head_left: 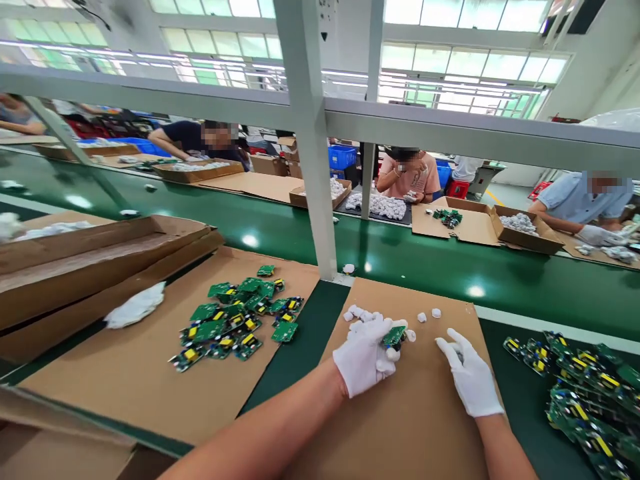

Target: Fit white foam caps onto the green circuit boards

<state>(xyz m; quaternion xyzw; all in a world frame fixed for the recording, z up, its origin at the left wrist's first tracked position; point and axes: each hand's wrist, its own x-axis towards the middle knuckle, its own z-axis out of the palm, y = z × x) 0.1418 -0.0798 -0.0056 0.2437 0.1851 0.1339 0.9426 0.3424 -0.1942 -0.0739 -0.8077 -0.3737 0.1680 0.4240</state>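
My left hand (pixel 364 357), in a white glove, grips a small green circuit board (pixel 395 335) with a white plastic piece against it, held just above a brown cardboard sheet (pixel 415 413). My right hand (pixel 470 377), also gloved, rests on the same sheet a little to the right, fingers loosely curled and holding nothing I can see. Several small white plastic parts (pixel 361 313) lie on the cardboard just beyond my left hand, and two more white parts (pixel 429 315) sit farther right.
A pile of green boards (pixel 235 323) lies on cardboard to the left, another pile of boards (pixel 585 393) at the right edge. A white rag (pixel 135 305) and cardboard box (pixel 95 257) sit at left. A steel post (pixel 313 167) stands ahead; people work across the green belt (pixel 425 257).
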